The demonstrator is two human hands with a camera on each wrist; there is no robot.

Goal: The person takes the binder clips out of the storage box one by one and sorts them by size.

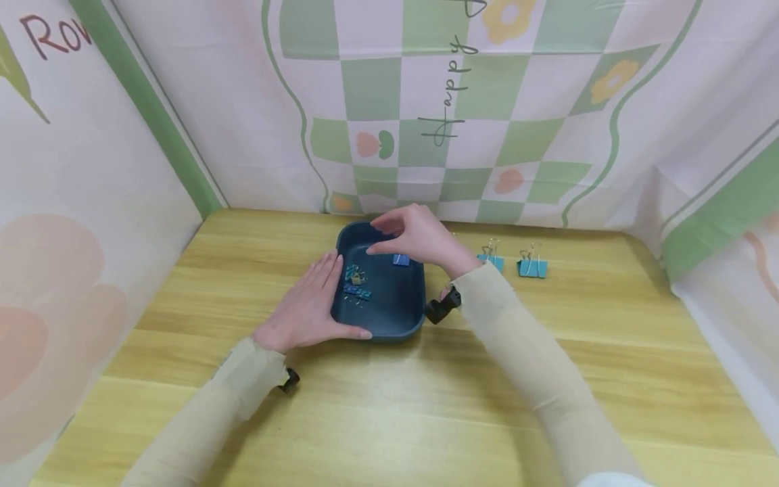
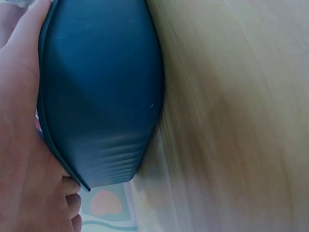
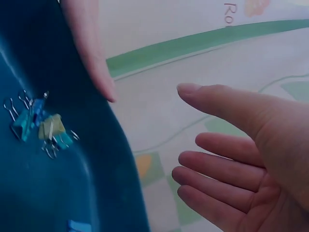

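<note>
Sleeves of pale beige cover both forearms, which reach forward from the near edge of the wooden tabletop [image 1: 426, 419]. The left hand [image 1: 310, 308] lies flat against the left side of a dark blue tray [image 1: 395, 304], fingers straight along its wall and the thumb along its near rim; its grip is open, pressing the tray rather than curling round it. The left wrist view shows the tray's outer wall [image 2: 101, 92] tight against the palm [image 2: 19, 145].

Inside the tray, toward its left half, lies a small cluster of binder clips [image 1: 356, 283], teal, yellow and blue, with wire handles showing; the right wrist view shows them [image 3: 41, 128] resting on the tray floor. A single blue clip [image 1: 400, 260] lies apart from them, further back and to the right.

Above the tray's far end hovers the right hand [image 1: 416, 238], fingers loosely bent and spread, thumb apart from them, holding nothing; the right wrist view confirms an empty, relaxed palm [image 3: 241, 154].

Further right, beyond the tray, two light blue binder clips [image 1: 532, 265] stand side by side on the tabletop. A checked green and pink backdrop [image 1: 462, 115] rises behind.
</note>
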